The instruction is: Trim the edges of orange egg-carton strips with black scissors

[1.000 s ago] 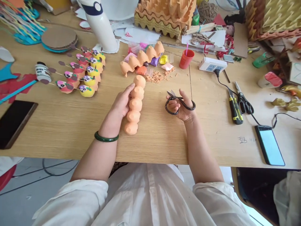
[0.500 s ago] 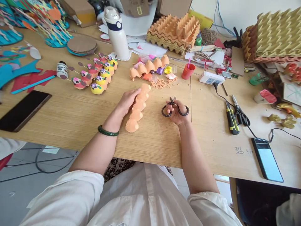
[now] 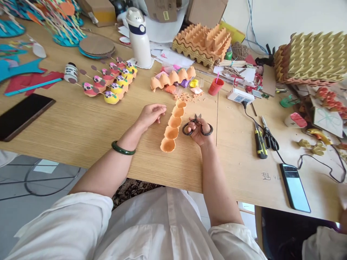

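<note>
Fingers of the left hand [image 3: 150, 116] are loosely curled with nothing between them, hanging just beside an orange egg-carton strip [image 3: 175, 122] and apart from it. That strip lies on the wooden table [image 3: 114, 133] between the two hands, its five cups in a row with their hollows facing up. Fingers of the right hand [image 3: 200, 134] close around black-handled scissors [image 3: 195, 120], the loops showing on either side of the hand and the short blades spread a little, pointing away from the wearer. A dark green bangle [image 3: 123, 148] circles the left forearm.

Just beyond the strip's far end are orange shreds [image 3: 185, 96], and behind these stands a second carton strip [image 3: 173, 78], humps up. A red cup [image 3: 216, 87] (a pink stick leans out of it) is near the shreds on the right. Farther right lie a yellow-and-black utility knife [image 3: 260, 142] and another pair of scissors [image 3: 269, 139], side by side, with a lit phone [image 3: 295, 187] nearer the table's edge. On the left, red and yellow decorated carton pieces [image 3: 115, 87] sit in two rows.
</note>
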The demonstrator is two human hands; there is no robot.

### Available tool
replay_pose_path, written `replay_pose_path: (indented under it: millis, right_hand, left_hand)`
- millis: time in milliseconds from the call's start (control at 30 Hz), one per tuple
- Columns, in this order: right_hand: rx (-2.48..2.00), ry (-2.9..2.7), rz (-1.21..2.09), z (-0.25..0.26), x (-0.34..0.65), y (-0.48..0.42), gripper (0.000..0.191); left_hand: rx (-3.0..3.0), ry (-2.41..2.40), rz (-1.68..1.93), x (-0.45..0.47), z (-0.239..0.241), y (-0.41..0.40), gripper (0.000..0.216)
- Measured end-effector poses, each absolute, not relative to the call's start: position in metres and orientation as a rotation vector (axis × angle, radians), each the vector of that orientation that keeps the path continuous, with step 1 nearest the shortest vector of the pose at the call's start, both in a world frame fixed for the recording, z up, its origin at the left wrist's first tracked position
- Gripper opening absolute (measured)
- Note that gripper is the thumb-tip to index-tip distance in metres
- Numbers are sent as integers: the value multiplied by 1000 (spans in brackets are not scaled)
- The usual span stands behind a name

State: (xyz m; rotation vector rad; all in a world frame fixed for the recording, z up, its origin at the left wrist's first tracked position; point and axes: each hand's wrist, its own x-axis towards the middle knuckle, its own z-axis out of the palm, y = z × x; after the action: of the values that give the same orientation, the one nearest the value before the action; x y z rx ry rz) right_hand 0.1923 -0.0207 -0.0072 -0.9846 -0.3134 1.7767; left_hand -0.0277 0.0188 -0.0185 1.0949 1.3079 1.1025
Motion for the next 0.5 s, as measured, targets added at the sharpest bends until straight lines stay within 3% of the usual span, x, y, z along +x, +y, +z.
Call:
replay_pose_path:
  millis: [100,333,500]
  right_hand:
    - [-977,-312,1770,-7,193,-22,26]
    - [-943,-304,1748,-8,194,-23,19]
    - [-953,-321,1728,-8,195,-22,20]
  left_hand:
    - [1150,1314,1113,-24,-21,16,25]
    - [1554,1338,949,-20,-36,11,59]
    - [1504,1273,943,-19,-40,13,45]
